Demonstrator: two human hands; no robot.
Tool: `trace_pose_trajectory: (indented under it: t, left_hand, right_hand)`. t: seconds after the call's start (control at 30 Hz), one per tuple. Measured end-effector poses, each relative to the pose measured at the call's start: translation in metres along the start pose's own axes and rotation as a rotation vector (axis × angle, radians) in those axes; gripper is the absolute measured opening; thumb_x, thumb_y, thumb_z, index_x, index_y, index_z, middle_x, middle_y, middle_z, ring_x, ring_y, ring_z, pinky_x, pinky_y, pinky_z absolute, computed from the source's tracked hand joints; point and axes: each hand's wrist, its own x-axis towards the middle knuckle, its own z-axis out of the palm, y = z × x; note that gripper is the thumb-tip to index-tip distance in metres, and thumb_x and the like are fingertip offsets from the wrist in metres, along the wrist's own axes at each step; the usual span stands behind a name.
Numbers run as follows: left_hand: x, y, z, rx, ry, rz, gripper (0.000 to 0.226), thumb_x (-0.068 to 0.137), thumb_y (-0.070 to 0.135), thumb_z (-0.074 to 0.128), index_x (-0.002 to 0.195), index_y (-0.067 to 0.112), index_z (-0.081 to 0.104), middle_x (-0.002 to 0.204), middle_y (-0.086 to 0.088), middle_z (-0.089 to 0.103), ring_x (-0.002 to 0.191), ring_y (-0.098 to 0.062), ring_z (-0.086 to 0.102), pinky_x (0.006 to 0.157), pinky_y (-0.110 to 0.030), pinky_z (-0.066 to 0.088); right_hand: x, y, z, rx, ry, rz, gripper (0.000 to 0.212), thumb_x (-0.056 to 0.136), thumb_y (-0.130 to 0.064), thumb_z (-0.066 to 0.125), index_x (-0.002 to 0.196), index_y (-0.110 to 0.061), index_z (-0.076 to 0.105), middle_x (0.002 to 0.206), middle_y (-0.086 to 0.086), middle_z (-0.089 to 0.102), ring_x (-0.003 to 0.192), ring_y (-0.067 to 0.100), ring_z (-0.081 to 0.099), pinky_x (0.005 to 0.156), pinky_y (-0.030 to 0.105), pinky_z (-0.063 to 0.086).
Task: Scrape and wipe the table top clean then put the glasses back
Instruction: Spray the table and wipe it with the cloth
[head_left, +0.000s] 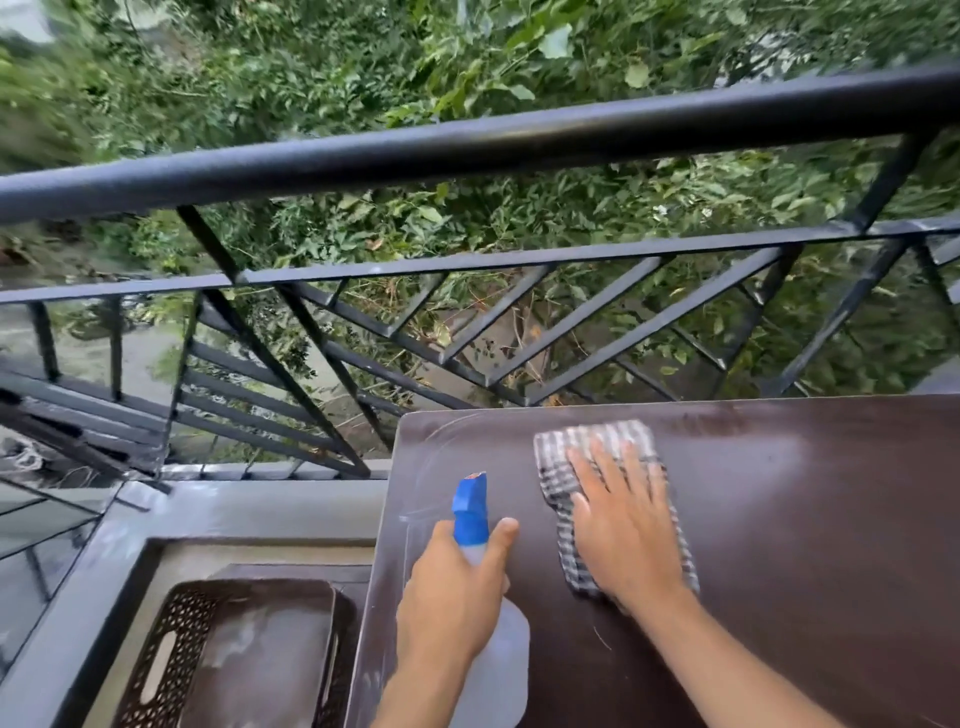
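While left hand (452, 597) grips spray bottle (488, 644), right hand (621, 525) flat, fingers straight, pressing checked cloth (587, 441) on table top (810, 545)

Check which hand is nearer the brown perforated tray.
Left. The left hand grips the spray bottle just right of the tray; the right hand presses the checked cloth farther right.

**Layout at the balcony surface**

The surface (779, 545) is standing at the right, its far edge lying just before the railing (467, 140). The cloth (576, 467) is lying on the surface near its far left corner, with the right hand (623, 525) lying flat on it. The left hand (452, 592) is gripping the bottle (483, 639) left of the cloth, by the surface's left edge. The tray (234, 660) is sitting lower, left of the surface. Foliage (363, 62) is lying beyond the railing.
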Motion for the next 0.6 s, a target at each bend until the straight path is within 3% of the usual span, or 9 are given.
trace_pose_trajectory:
  t: [0.13,0.2,0.33,0.47,0.6]
  left_hand:
    - [0.014,-0.008,-0.014,0.052,-0.027,-0.007,0.074,0.066,0.09,0.03,0.088,0.026,0.058,0.063,0.015,0.072,0.081,-0.012,0.068,0.085,-0.04,0.054]
    - [0.016,-0.009,-0.016,0.043,-0.022,-0.006,0.065,0.071,0.087,0.036,0.089,0.028,0.055,0.062,0.015,0.072,0.081,-0.011,0.068,0.086,-0.04,0.054]
    - [0.013,-0.008,-0.016,0.045,0.02,0.008,0.048,0.081,0.08,0.046,0.09,0.033,0.047,0.068,0.013,0.073,0.087,-0.013,0.068,0.087,-0.04,0.052]
    - [0.01,-0.01,-0.013,0.035,0.027,0.013,0.059,0.067,0.089,0.037,0.089,0.034,0.044,0.074,0.011,0.074,0.089,-0.018,0.068,0.087,-0.043,0.052]
    - [0.008,-0.012,-0.013,0.066,0.033,0.011,0.062,0.065,0.091,0.037,0.091,0.034,0.043,0.081,0.009,0.075,0.095,-0.022,0.068,0.088,-0.044,0.052]
  right_hand:
    - [-0.046,-0.004,0.005,-0.003,0.064,-0.023,0.059,0.093,-0.036,0.034,0.151,-0.023,0.04,0.158,0.005,0.037,0.147,0.037,0.028,0.119,0.056,0.02]
    - [-0.05,-0.004,0.006,0.006,0.054,-0.068,0.057,0.097,-0.039,0.025,0.152,-0.026,0.038,0.159,0.002,0.036,0.148,0.034,0.026,0.118,0.056,0.02]
    - [-0.009,-0.011,0.002,0.038,0.05,-0.075,0.057,0.093,-0.036,0.032,0.149,-0.027,0.043,0.157,0.001,0.038,0.149,0.032,0.025,0.119,0.054,0.02]
    - [0.053,-0.033,0.001,0.031,0.031,-0.009,0.059,0.09,-0.036,0.031,0.145,-0.022,0.049,0.152,0.008,0.045,0.145,0.038,0.03,0.118,0.057,0.021]
    - [0.084,-0.063,0.003,0.006,-0.048,-0.048,0.061,0.092,-0.04,0.031,0.152,-0.026,0.035,0.16,0.004,0.033,0.149,0.036,0.019,0.121,0.056,0.01]
